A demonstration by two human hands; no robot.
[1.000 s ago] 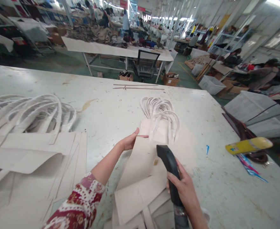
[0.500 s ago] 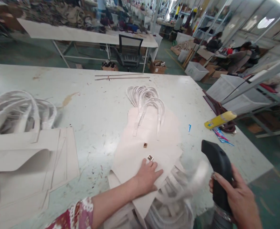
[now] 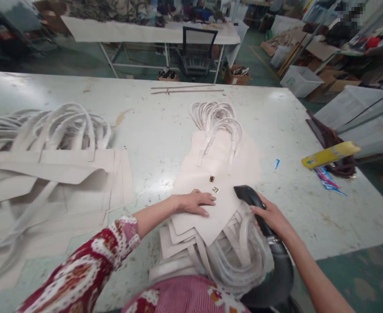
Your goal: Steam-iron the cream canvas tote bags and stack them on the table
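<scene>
My left hand lies flat with fingers stretched on a cream bag panel, just left of a small gold metal fitting. Another gold fitting sits slightly farther up the panel. My right hand is wrapped around a black vacuum hose nozzle, whose tip hovers at or over the panel's right side; whether it touches, I cannot tell. A black ribbed hose curves down from it. Pale looped straps lie below the panel, and more handle loops fan out at its far end.
Left on the white table lies a stack of cream panels with looped handles. At right are a yellow spray can, a blue-pink packet and a dark strap bundle. A black chair stands beyond.
My right hand has brought the vacuum hose nozzle leftward to the panel. My left hand has shifted slightly left of the fittings, still flat. The view has tilted down and turned left.
</scene>
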